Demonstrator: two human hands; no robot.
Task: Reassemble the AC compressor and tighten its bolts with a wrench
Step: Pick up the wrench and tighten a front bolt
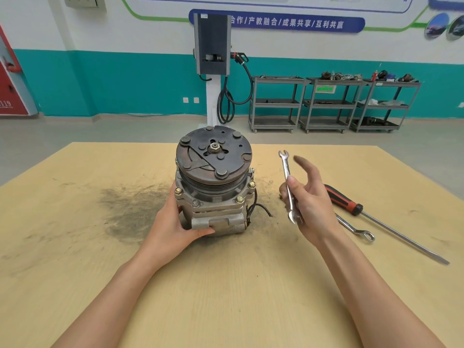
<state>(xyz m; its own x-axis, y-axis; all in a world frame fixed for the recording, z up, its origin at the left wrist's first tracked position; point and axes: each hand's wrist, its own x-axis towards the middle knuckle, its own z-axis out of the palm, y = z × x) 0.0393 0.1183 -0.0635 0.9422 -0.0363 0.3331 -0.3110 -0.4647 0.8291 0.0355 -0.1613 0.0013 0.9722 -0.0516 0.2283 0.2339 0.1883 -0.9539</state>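
Note:
The AC compressor (214, 182) stands upright on the wooden table (226, 285), its dark clutch plate with a centre nut facing up. Several brass-headed bolts ring its aluminium flange. My left hand (175, 226) grips the lower left and front of its body. My right hand (310, 200) is raised to the right of the compressor, apart from it. It holds a silver open-end wrench (287, 182) upright between thumb and lower fingers, while the index finger sticks out, blurred. The wrench's open jaw points away from me.
A red-and-black-handled screwdriver (386, 223) with a long shaft and a second wrench (356, 228) with a ring end lie on the table to the right of my right hand. A dark grease smear (125, 204) stains the wood left of the compressor. Carts stand far behind.

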